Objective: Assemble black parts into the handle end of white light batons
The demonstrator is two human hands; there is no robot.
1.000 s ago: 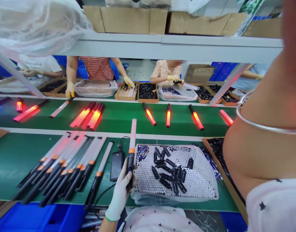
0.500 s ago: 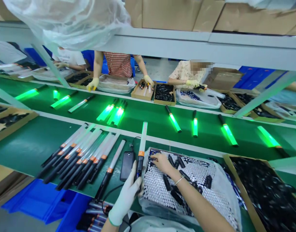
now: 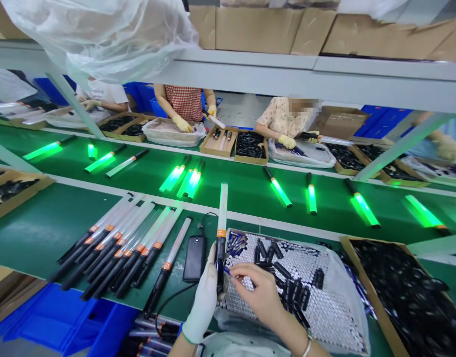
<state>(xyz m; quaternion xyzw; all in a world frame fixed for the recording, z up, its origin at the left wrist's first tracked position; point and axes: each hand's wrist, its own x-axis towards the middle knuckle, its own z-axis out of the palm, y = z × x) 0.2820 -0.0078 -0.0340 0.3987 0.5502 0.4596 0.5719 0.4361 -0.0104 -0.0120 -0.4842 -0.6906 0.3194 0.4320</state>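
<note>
1. Along the near edge of the flat green work surface (image 3: 30,235), I have a shallow rectangular tray lined with cloudy plastic film (image 3: 341,267), packed tightly with silver-ended cylinders (image 3: 332,302).
2. By that tray's left edge, the slim baton with a clear plastic tube and black handle (image 3: 222,218) is held up, close to upright. I judge it light and stiff, its smooth tube liable to scuff or slip; I would take hold at the handle.
3. My white-gloved left hand (image 3: 204,295) has it there, fingers closed round the handle, the tube free above.
4. My bare right hand (image 3: 263,292) is pinched, thumb and forefinger on a small, shiny blue cylinder (image 3: 227,270) beside the handle. I expect it hard, slick and quick to roll, best gripped mid-length; whether it touches the handle, I cannot tell.
5. For writing, the black rectangular box with a cable (image 3: 194,258), left of the baton, bears one pale mark I cannot make out.
6. Smaller, the baton's bright orange band (image 3: 221,233) carries faint print, illegible from here.
</note>
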